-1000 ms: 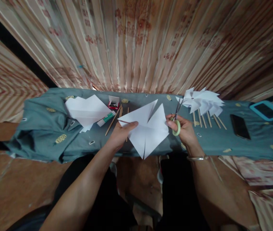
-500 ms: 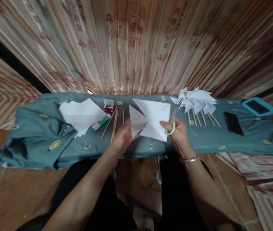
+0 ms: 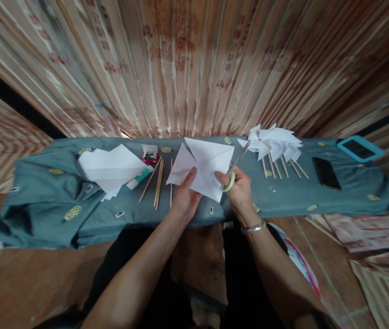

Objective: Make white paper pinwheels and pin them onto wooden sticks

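Note:
A square of white paper [image 3: 211, 167] with slits cut in from its corners is held between my two hands above the cloth. My left hand [image 3: 185, 198] pinches its lower left part, thumb on top and fingers underneath. At the paper's right side, my right hand [image 3: 239, 187] grips scissors [image 3: 229, 182] with pale green handles while its thumb presses on the paper. The metal blades point up and away to the right, clear of the paper. Finished paper pinwheels [image 3: 278, 141] on wooden sticks lie overlapped just beyond the scissors.
On the grey-green cloth [image 3: 57, 183] at left are white paper sheets [image 3: 110, 164], a green-and-white box [image 3: 140, 177], a red open box of small metal pieces [image 3: 149, 154] and loose wooden sticks [image 3: 158, 185]. A dark phone [image 3: 326, 173] and a blue-framed device [image 3: 360, 149] lie at right.
My left thumb has come onto the top of the paper, and the left flap now lies closer to the rest of the sheet. The scissors stay in my right hand.

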### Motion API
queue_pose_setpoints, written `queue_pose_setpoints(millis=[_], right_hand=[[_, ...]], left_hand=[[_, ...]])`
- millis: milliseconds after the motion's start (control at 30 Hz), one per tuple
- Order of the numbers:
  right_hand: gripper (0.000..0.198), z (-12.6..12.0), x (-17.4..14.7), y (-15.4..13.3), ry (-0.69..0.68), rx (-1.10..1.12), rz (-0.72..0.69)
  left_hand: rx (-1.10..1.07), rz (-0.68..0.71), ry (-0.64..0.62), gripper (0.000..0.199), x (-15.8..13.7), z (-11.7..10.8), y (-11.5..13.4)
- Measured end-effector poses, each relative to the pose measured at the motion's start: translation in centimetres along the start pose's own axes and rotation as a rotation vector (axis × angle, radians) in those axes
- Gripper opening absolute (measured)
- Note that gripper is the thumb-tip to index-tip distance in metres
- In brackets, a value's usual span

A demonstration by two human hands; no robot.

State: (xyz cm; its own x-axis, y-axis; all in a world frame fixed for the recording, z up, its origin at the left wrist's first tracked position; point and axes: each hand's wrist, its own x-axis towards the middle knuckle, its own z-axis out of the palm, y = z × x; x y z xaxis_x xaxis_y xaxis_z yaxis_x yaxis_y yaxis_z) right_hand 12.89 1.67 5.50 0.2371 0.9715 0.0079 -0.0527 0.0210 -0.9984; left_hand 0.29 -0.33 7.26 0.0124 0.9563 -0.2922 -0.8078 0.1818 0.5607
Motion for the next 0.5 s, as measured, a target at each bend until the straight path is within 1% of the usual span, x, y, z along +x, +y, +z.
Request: queue_pose_setpoints(millis=[167,300,333,400,500], right_hand=[[0.041,0.2,-0.2,0.2,-0.035,0.044,0.046],[0.043,-0.3,-0.3,0.3,-0.106,-0.046,0.069],[0.044,-0.6,-0.3,0.3,-0.149,-0.075,0.077],[0.047,-1.1,-0.6,0.5,-0.280,-0.124,0.107],[0.055,-1.7,-1.2,0.8,-0.548,-0.182,0.209]], left_hand=[[-0.006,0.015,0.169,0.026,0.8,-0.2,0.4],[0.001,0.081,0.187,0.026,1.3,-0.5,0.9],[0.000,0.111,0.188,0.027,1.5,-0.5,1.2],[-0.010,0.176,0.194,0.028,2.0,-0.7,1.9],[-0.026,0.253,0.212,0.026,2.5,-1.0,3.0]])
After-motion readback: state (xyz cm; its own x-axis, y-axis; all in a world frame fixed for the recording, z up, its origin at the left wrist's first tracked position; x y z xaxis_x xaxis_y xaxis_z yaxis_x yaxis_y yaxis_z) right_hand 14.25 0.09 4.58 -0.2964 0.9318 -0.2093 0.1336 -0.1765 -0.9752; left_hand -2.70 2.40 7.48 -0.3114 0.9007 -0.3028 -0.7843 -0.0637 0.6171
